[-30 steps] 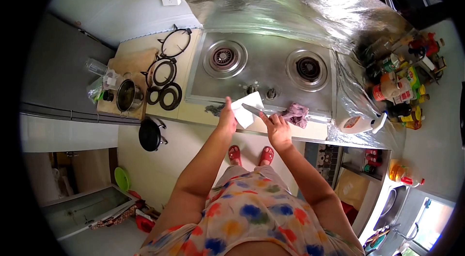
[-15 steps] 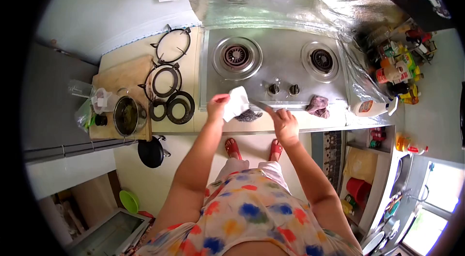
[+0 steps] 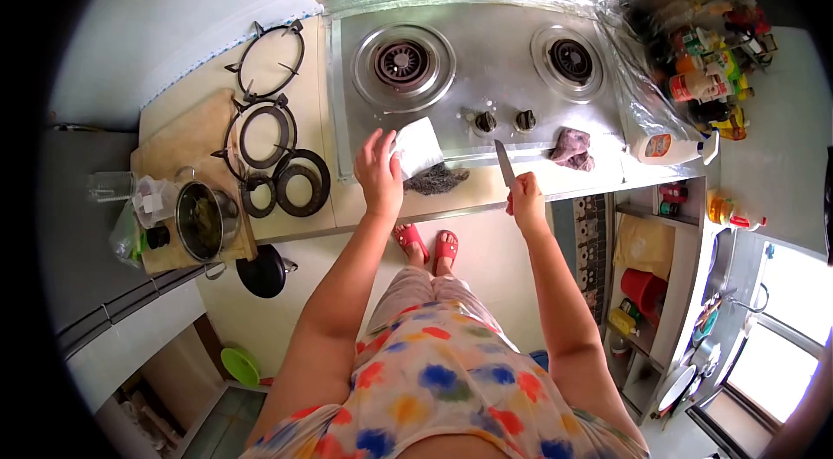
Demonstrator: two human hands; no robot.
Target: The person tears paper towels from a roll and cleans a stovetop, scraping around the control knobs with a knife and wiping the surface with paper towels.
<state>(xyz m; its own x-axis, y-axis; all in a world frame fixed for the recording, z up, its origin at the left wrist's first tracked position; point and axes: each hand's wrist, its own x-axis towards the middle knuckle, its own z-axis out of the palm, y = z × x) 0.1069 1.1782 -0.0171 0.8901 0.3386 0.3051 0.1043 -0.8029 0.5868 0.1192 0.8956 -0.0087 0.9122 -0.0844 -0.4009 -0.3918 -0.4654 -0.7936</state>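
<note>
A knife (image 3: 505, 163) with a bare metal blade is held by its handle in my right hand (image 3: 527, 199). Its tip points up toward the stove knobs, over the front edge of the steel stove (image 3: 495, 51). My left hand (image 3: 379, 174) has its fingers apart, just left of a white piece that looks like a cloth or pad (image 3: 418, 147). That white piece rests at the stove's front edge; whether a fingertip still touches it I cannot tell. Right below it on the counter lies a dark grey scouring pad (image 3: 436, 180).
Black burner rings and pan supports (image 3: 304, 184) lie on the left counter. Beside them a pot (image 3: 206, 220) stands on a wooden board (image 3: 178, 147). A crumpled rag (image 3: 572, 148), a spray bottle (image 3: 670, 149) and several condiment bottles (image 3: 707, 81) are to the right.
The white piece, previously held up in my left hand, now rests at the stove edge with that hand beside it. My right hand moved slightly right, turning the knife tip upward.
</note>
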